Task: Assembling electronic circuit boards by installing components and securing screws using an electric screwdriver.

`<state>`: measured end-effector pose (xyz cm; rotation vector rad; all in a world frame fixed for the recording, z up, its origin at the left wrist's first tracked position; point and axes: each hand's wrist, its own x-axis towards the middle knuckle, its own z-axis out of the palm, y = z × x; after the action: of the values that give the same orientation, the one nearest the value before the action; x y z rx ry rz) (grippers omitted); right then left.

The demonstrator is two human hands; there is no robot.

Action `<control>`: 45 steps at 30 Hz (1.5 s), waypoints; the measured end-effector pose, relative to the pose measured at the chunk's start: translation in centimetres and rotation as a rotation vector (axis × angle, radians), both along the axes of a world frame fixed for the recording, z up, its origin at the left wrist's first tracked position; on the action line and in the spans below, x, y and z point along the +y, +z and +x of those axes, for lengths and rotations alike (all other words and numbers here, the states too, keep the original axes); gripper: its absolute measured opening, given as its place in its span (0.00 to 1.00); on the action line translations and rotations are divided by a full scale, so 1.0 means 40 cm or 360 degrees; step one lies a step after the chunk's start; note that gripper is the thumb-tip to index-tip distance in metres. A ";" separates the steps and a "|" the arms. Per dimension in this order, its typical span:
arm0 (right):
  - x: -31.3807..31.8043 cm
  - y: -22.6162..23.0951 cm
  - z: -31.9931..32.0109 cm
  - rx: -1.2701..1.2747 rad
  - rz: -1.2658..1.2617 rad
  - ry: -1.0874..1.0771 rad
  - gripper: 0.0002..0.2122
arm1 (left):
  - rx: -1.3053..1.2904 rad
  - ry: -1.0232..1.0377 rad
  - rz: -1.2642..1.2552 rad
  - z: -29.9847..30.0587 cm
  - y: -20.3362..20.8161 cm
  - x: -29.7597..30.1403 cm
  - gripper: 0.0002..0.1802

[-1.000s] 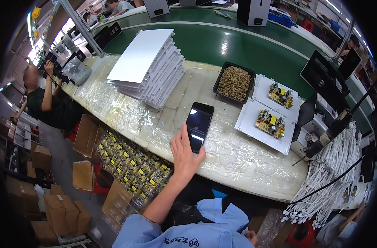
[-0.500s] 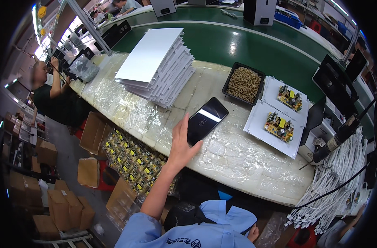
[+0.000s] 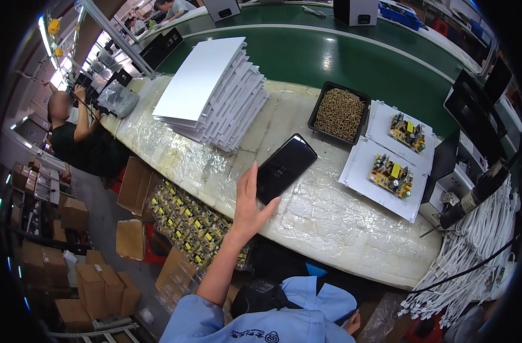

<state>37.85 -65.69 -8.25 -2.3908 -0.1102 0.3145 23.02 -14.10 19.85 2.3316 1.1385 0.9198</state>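
Note:
My left hand (image 3: 251,211) grips a black smartphone (image 3: 286,169) by its edge, fingers along its left side and thumb at its lower corner. The phone's dark screen faces up, with faint marks lit on it. It is over the plastic-covered worktop; whether it touches the surface I cannot tell. Only part of my right hand (image 3: 352,322) shows, low beside my blue shirt; its fingers are mostly hidden. Right of the phone, two white panels (image 3: 359,182) each carry a circuit board (image 3: 391,176). A black tray (image 3: 313,121) full of small brass-coloured screws (image 3: 339,115) stands beyond the phone.
A tall stack of white panels (image 3: 206,91) stands at the worktop's far left. Below the front edge sit many circuit boards (image 3: 186,223). White cables (image 3: 467,257) hang at the right beside a dark power screwdriver (image 3: 472,197). Another person (image 3: 84,137) works at the left.
The view has shifted slightly, and the bright reflection on the phone's screen has shrunk. My left hand keeps its hold on the phone.

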 end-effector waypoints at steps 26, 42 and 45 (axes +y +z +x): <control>0.187 0.181 0.122 -0.0198 0.0013 0.0176 0.22 | -0.0095 0.0160 -0.0065 0.020 -0.010 -0.011 0.54; 0.537 0.625 0.103 -0.0898 0.1281 0.1582 0.18 | -0.0256 0.0239 0.0125 0.262 -0.043 0.332 0.51; 0.652 0.688 0.130 -0.1172 0.1222 0.1684 0.18 | -0.0511 0.0158 0.0063 0.257 -0.008 0.304 0.45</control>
<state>43.03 -39.61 19.26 -1.3796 -1.5354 -0.1554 33.30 -1.93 19.54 2.0729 1.1152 1.3074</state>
